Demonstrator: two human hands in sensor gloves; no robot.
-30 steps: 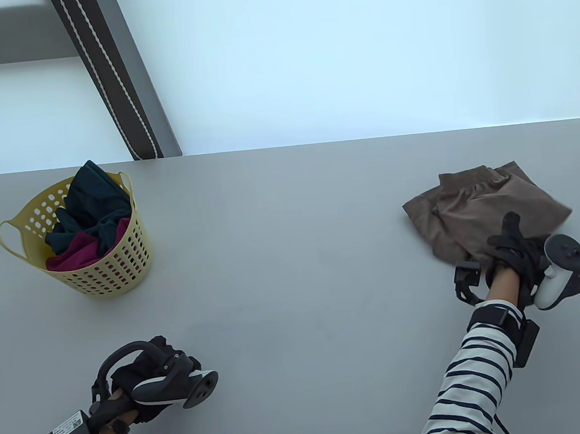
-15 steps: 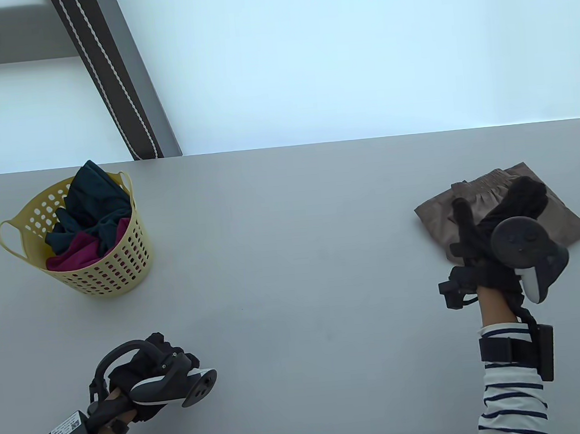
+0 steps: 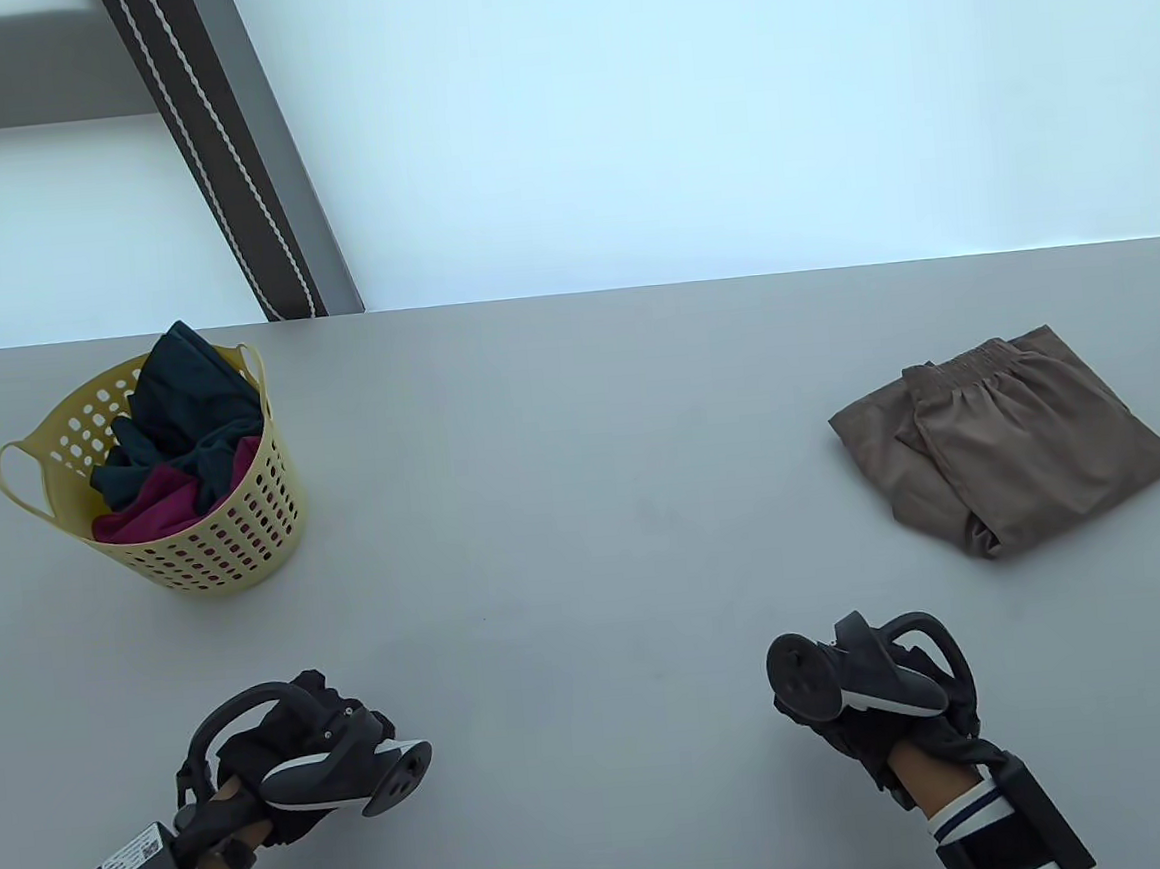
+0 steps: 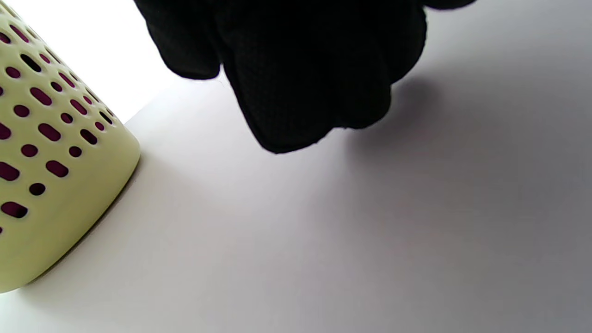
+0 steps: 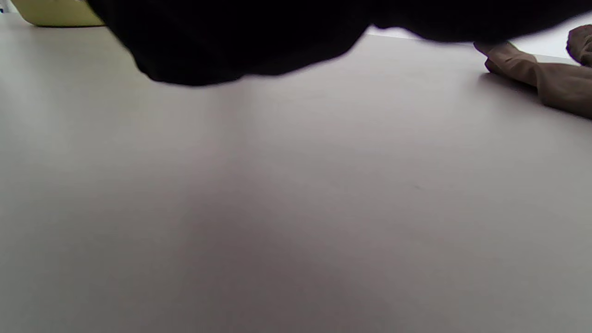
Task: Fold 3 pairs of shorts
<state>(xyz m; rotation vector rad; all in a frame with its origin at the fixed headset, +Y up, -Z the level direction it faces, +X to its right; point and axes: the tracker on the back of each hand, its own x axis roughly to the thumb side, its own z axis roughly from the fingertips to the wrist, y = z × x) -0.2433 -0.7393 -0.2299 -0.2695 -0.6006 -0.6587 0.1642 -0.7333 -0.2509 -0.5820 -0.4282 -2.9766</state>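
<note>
A folded pair of brown shorts [image 3: 1004,441] lies flat on the right side of the table, waistband toward the far edge; its near fold shows in the right wrist view [image 5: 550,78]. Dark teal shorts [image 3: 186,395] and magenta shorts [image 3: 159,503] sit bunched in a yellow perforated basket [image 3: 232,542] at the left. My right hand [image 3: 844,725] rests near the front edge, well clear of the brown shorts, fingers loosely curled and holding nothing. My left hand [image 3: 298,738] rests at the front left, also loosely curled and holding nothing; its fingers [image 4: 296,69] hang just above the table.
The grey table [image 3: 566,516] stretches between the basket and the brown shorts. The basket's wall [image 4: 55,162] stands close to the left of my left hand. A dark slanted post [image 3: 239,180] rises beyond the far edge.
My right hand has let go of the brown shorts and drawn back to the front edge. The shorts lie flat, shifted slightly right. The left hand has stayed put.
</note>
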